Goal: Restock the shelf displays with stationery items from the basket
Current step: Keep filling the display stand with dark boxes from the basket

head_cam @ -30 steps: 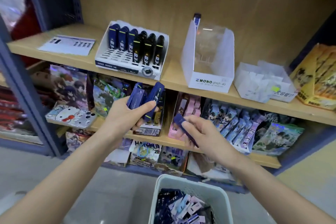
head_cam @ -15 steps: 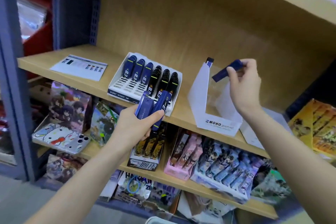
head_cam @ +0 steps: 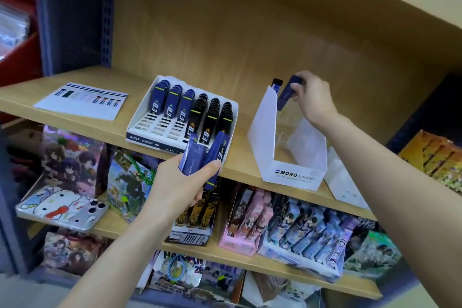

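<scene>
My right hand (head_cam: 313, 97) pinches a dark blue lead case (head_cam: 287, 94) and holds it tilted at the back of the white MONO display box (head_cam: 295, 172), beside a case (head_cam: 276, 84) standing at the box's rear. My left hand (head_cam: 182, 185) grips a bundle of blue lead cases (head_cam: 203, 157) in front of the shelf edge. Behind it stands a white display tray (head_cam: 147, 130) with rows of blue and black cases. The basket is out of view.
A printed card (head_cam: 82, 100) lies at the left of the wooden shelf (head_cam: 240, 167). A low white box (head_cam: 345, 182) sits right of the MONO box, yellow packs (head_cam: 435, 157) beyond. Lower shelves hold illustrated card packs and a phone case (head_cam: 62, 206).
The view has tilted up and the basket has left the frame. My right hand rose from near my left hand and lowered its blue case into the back of the MONO box.
</scene>
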`<action>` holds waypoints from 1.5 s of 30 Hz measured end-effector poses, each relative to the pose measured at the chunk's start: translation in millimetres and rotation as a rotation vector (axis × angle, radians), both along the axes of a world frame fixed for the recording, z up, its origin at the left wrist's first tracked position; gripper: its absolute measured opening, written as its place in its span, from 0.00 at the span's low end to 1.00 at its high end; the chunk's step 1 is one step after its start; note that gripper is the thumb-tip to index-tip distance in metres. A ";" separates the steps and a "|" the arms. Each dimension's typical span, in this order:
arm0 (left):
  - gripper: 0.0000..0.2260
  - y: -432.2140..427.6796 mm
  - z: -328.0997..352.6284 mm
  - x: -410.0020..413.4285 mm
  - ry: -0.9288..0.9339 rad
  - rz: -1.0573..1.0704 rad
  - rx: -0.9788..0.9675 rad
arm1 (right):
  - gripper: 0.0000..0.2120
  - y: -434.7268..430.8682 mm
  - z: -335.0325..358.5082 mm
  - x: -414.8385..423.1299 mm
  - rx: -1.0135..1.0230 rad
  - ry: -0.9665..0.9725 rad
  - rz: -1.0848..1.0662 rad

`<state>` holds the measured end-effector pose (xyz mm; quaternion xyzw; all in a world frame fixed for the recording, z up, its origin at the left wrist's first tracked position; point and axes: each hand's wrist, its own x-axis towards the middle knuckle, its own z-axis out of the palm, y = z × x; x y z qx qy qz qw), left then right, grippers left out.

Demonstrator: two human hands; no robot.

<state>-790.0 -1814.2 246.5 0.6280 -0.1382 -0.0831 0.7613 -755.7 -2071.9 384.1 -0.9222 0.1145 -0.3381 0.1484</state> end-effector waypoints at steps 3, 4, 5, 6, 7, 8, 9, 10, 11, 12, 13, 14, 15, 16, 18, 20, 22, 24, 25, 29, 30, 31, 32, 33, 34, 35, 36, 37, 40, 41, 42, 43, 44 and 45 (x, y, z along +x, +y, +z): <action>0.06 -3.7 -0.7 -0.3 -0.004 -0.007 -0.008 | 0.10 -1.7 7.3 0.0 0.003 0.046 0.030; 0.06 -4.9 -1.1 -0.3 -0.006 -0.007 -0.013 | 0.10 -2.3 9.0 0.7 0.007 0.060 0.043; 0.07 -6.0 -1.4 -0.3 -0.005 -0.008 -0.020 | 0.10 -2.8 10.1 1.4 0.010 0.077 0.057; 0.09 -7.0 -2.0 -0.4 -0.003 -0.009 -0.021 | 0.09 -3.3 10.0 2.2 0.012 0.105 0.072; 0.10 -7.7 -2.4 -0.4 0.002 -0.007 -0.017 | 0.08 -4.2 9.0 3.2 0.008 0.130 0.089; 0.11 -8.0 -3.2 0.1 0.005 -0.007 -0.009 | 0.07 -4.6 7.7 3.9 0.001 0.143 0.097; 0.10 -8.3 -3.8 0.9 0.006 -0.008 -0.001 | 0.07 -6.5 5.9 5.6 -0.011 0.135 0.096; 0.09 -8.4 -4.4 1.7 0.003 -0.012 0.005 | 0.07 -8.7 4.3 7.5 -0.042 0.110 0.084; 0.08 -8.5 -4.5 2.2 -0.002 -0.015 0.009 | 0.08 -11.9 2.5 9.5 -0.085 0.087 0.064; 0.07 -8.8 -5.0 2.7 -0.008 -0.019 0.014 | 0.09 -13.8 0.8 10.6 -0.130 0.076 0.038; 0.06 -9.0 -5.3 2.9 -0.010 -0.019 0.021 | 0.11 -15.2 -0.5 11.5 -0.163 0.069 0.016; 0.06 -8.9 -6.1 3.3 -0.010 -0.018 0.025 | 0.13 -15.7 -1.7 12.2 -0.177 0.068 0.003; 0.06 -8.6 -6.9 3.4 -0.008 -0.021 0.026 | 0.13 -15.6 -2.4 12.6 -0.178 0.071 -0.003; 0.06 -8.2 -8.0 4.0 -0.006 -0.022 0.025 | 0.14 -14.3 -2.8 12.1 -0.171 0.083 -0.015; 0.07 -6.6 -9.5 4.6 -0.004 -0.019 0.016 | 0.18 -10.1 -4.2 9.9 -0.167 0.115 -0.052; 0.07 -4.7 -10.0 3.9 0.005 -0.018 0.005 | 0.20 -3.1 -6.5 5.4 -0.165 0.107 -0.097; 0.07 -3.4 -10.1 1.7 0.017 -0.018 0.009 | 0.18 11.6 -11.1 -5.2 -0.171 0.012 -0.107; 0.07 -2.2 -10.5 -0.3 0.028 -0.025 0.012 | 0.14 33.5 -20.3 -22.2 -0.180 -0.125 -0.030; 0.07 -1.5 -10.7 -1.1 0.031 -0.032 0.010 | 0.12 45.5 -26.4 -32.1 -0.175 -0.168 0.041; 0.08 0.5 -10.5 -5.6 0.045 -0.069 0.005 | 0.10 91.3 -57.8 -73.3 -0.068 0.031 0.306; 0.09 1.1 -10.0 -7.0 0.043 -0.079 0.003 | 0.11 100.3 -65.5 -79.1 -0.006 0.128 0.329; 0.09 1.9 -9.4 -8.4 0.036 -0.088 0.005 | 0.12 108.5 -72.1 -82.6 0.086 0.214 0.347; 0.08 3.0 -8.9 -9.8 0.027 -0.096 0.011 | 0.13 116.6 -77.0 -84.4 0.213 0.280 0.368; 0.08 4.2 -8.6 -10.9 0.019 -0.098 0.018 | 0.12 123.3 -80.6 -84.5 0.355 0.317 0.388; 0.07 5.7 -8.9 -11.6 0.017 -0.092 0.023 | 0.13 129.1 -82.2 -83.6 0.484 0.331 0.399; 0.07 6.9 -9.3 -12.2 0.020 -0.084 0.025 | 0.14 132.6 -82.8 -82.5 0.585 0.333 0.399; 0.07 8.8 -9.5 -12.9 0.026 -0.073 0.024 | 0.15 135.9 -82.9 -81.6 0.669 0.332 0.398; 0.08 10.5 -9.2 -13.4 0.032 -0.064 0.021 | 0.16 138.2 -83.0 -80.7 0.743 0.331 0.392; 0.11 16.7 -8.3 -13.1 0.048 -0.027 0.000 | 0.15 146.0 -83.7 -78.8 0.948 0.305 0.383; 0.12 19.9 -7.5 -12.9 0.047 -0.014 -0.002 | 0.13 148.5 -83.5 -78.1 0.996 0.274 0.392; 0.12 23.8 -6.8 -12.8 0.041 -0.001 -0.003 | 0.10 151.2 -83.4 -77.2 1.020 0.234 0.414; 0.12 28.2 -6.0 -12.4 0.033 0.006 -0.005 | 0.05 153.3 -82.8 -76.1 0.984 0.196 0.440; 0.11 32.7 -5.4 -12.1 0.027 0.015 -0.010 | 0.03 155.5 -80.6 -74.1 0.901 0.161 0.468; 0.11 37.6 -4.8 -12.1 0.028 0.025 -0.011 | 0.06 157.9 -77.3 -72.0 0.806 0.144 0.503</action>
